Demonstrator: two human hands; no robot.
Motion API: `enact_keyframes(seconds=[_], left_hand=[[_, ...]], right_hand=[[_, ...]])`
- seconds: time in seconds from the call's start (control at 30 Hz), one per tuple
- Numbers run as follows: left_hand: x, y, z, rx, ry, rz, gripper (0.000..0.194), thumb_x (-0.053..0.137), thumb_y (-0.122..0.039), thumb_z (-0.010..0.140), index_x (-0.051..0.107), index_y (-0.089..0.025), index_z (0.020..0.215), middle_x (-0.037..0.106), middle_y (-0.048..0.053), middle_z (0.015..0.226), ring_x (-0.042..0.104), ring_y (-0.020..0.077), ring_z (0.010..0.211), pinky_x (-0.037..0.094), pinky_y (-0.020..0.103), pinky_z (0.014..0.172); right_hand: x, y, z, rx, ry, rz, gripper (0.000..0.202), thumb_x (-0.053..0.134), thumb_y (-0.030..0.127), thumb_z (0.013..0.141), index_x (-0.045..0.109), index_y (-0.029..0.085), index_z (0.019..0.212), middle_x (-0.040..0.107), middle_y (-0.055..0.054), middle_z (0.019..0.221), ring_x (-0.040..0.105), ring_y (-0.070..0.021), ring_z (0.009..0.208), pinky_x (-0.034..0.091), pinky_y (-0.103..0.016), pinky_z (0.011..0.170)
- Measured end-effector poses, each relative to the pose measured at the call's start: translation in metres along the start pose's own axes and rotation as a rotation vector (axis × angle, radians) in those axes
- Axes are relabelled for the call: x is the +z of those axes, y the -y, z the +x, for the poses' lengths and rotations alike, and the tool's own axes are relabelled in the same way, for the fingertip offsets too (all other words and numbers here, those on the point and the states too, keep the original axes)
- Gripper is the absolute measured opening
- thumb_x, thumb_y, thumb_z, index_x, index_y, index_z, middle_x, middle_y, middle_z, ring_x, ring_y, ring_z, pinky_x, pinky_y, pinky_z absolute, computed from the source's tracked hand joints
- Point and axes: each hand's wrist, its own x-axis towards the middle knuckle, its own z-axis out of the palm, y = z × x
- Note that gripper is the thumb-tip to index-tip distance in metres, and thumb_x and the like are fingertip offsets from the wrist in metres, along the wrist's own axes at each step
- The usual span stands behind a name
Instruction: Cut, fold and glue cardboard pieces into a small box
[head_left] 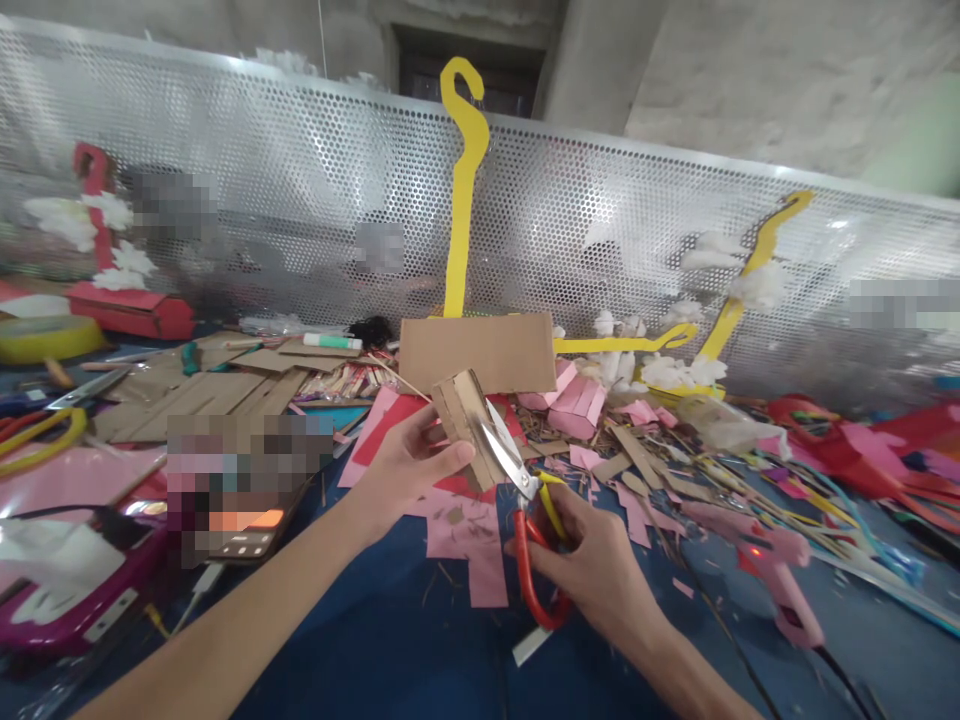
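Observation:
My left hand (420, 450) is closed on a small piece of cardboard (466, 425), thumb in front and fingers behind. In my right hand (581, 545) is a pair of scissors (536, 495) with one red and one yellow handle. The blades lie at the right edge of the cardboard piece, slightly apart; whether they are cutting into it I cannot tell. Both hands are raised over the blue table (390, 620). Beneath them lie pink paper pieces (487, 565) and a red sheet. Behind the hands stands a larger cardboard panel (476, 352).
A pink glue gun (765, 560) with a lit red light lies at the right. Cardboard strips (202, 400), a phone (251, 525) and a purple box (90, 590) occupy the left. Yellow hooked shapes (461, 200) stand before a perforated metal screen (322, 200). Paper scraps litter the middle.

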Motion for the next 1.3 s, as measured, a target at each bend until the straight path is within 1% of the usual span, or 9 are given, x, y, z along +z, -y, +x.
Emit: enact_keyframes(seconds=[0.13, 0.33, 0.5, 0.63, 0.73, 0.8, 0.93, 1.07, 1.3], left_hand=[[-0.0005, 0.0005, 0.0001, 0.005, 0.004, -0.004, 0.053, 0.087, -0.032, 0.078, 0.068, -0.022, 0.126, 0.075, 0.010, 0.123, 0.069, 0.0310, 0.116, 0.061, 0.041, 0.094], [0.0000, -0.0004, 0.0004, 0.010, 0.014, -0.019, 0.050, 0.085, -0.032, 0.079, 0.068, -0.024, 0.125, 0.075, 0.009, 0.123, 0.068, 0.0331, 0.119, 0.061, 0.044, 0.096], [0.0015, -0.0018, 0.0000, 0.032, 0.012, 0.007, 0.050, 0.084, -0.031, 0.079, 0.067, -0.023, 0.125, 0.075, 0.010, 0.122, 0.067, 0.0336, 0.121, 0.059, 0.045, 0.099], [0.0026, -0.0026, -0.0003, 0.027, 0.023, 0.023, 0.050, 0.086, -0.031, 0.077, 0.068, -0.023, 0.122, 0.076, 0.009, 0.121, 0.068, 0.0326, 0.120, 0.059, 0.044, 0.099], [0.0040, -0.0033, -0.0010, 0.013, 0.053, 0.035, 0.051, 0.086, -0.031, 0.077, 0.068, -0.023, 0.124, 0.076, 0.009, 0.121, 0.068, 0.0324, 0.121, 0.057, 0.045, 0.101], [0.0048, -0.0030, -0.0016, 0.008, 0.086, 0.045, 0.051, 0.086, -0.030, 0.077, 0.068, -0.023, 0.124, 0.076, 0.009, 0.121, 0.069, 0.0326, 0.118, 0.057, 0.046, 0.100], [0.0048, 0.0001, -0.0023, 0.007, 0.153, 0.057, 0.056, 0.086, -0.027, 0.076, 0.066, -0.021, 0.127, 0.075, 0.011, 0.121, 0.072, 0.0312, 0.111, 0.058, 0.048, 0.099], [0.0033, 0.0021, -0.0015, -0.003, 0.154, 0.064, 0.058, 0.087, -0.028, 0.075, 0.065, -0.023, 0.128, 0.074, 0.010, 0.124, 0.071, 0.0316, 0.114, 0.058, 0.046, 0.098], [0.0027, 0.0000, -0.0010, -0.001, 0.137, 0.055, 0.056, 0.087, -0.029, 0.075, 0.066, -0.024, 0.126, 0.075, 0.008, 0.122, 0.071, 0.0296, 0.111, 0.059, 0.043, 0.096]], right_hand=[[-0.0004, -0.0002, 0.0001, 0.005, 0.000, 0.016, 0.026, 0.072, 0.025, 0.075, 0.047, 0.022, 0.071, 0.041, 0.008, 0.060, 0.035, -0.0107, 0.059, 0.026, -0.024, 0.053], [0.0028, -0.0041, 0.0003, 0.012, 0.005, 0.079, 0.017, 0.070, 0.028, 0.078, 0.054, 0.021, 0.076, 0.044, 0.007, 0.063, 0.041, -0.0117, 0.059, 0.031, -0.023, 0.053], [0.0039, -0.0020, 0.0028, -0.014, -0.024, -0.026, 0.019, 0.070, 0.027, 0.078, 0.052, 0.022, 0.077, 0.048, 0.006, 0.066, 0.043, -0.0129, 0.061, 0.035, -0.024, 0.054], [0.0039, -0.0007, 0.0030, -0.031, -0.025, -0.108, 0.031, 0.076, 0.032, 0.076, 0.052, 0.023, 0.093, 0.059, 0.002, 0.082, 0.051, -0.0163, 0.070, 0.043, -0.027, 0.063], [0.0060, -0.0022, 0.0008, -0.022, -0.005, -0.139, 0.040, 0.077, 0.035, 0.076, 0.050, 0.023, 0.102, 0.062, -0.002, 0.094, 0.054, -0.0183, 0.075, 0.047, -0.030, 0.068], [0.0079, -0.0037, -0.0007, -0.025, 0.010, -0.132, 0.040, 0.076, 0.035, 0.076, 0.049, 0.023, 0.102, 0.063, -0.002, 0.096, 0.055, -0.0185, 0.076, 0.048, -0.030, 0.069], [0.0081, -0.0050, -0.0008, -0.082, -0.004, -0.078, 0.031, 0.072, 0.028, 0.079, 0.050, 0.024, 0.100, 0.063, 0.001, 0.087, 0.055, -0.0168, 0.072, 0.047, -0.027, 0.066], [0.0031, -0.0037, 0.0018, -0.114, -0.003, -0.043, 0.016, 0.064, 0.021, 0.082, 0.050, 0.024, 0.087, 0.058, 0.005, 0.071, 0.050, -0.0138, 0.061, 0.040, -0.025, 0.057], [-0.0004, 0.0000, 0.0005, -0.058, 0.018, 0.024, 0.018, 0.068, 0.023, 0.079, 0.050, 0.024, 0.077, 0.052, 0.007, 0.063, 0.047, -0.0122, 0.057, 0.034, -0.023, 0.052]])
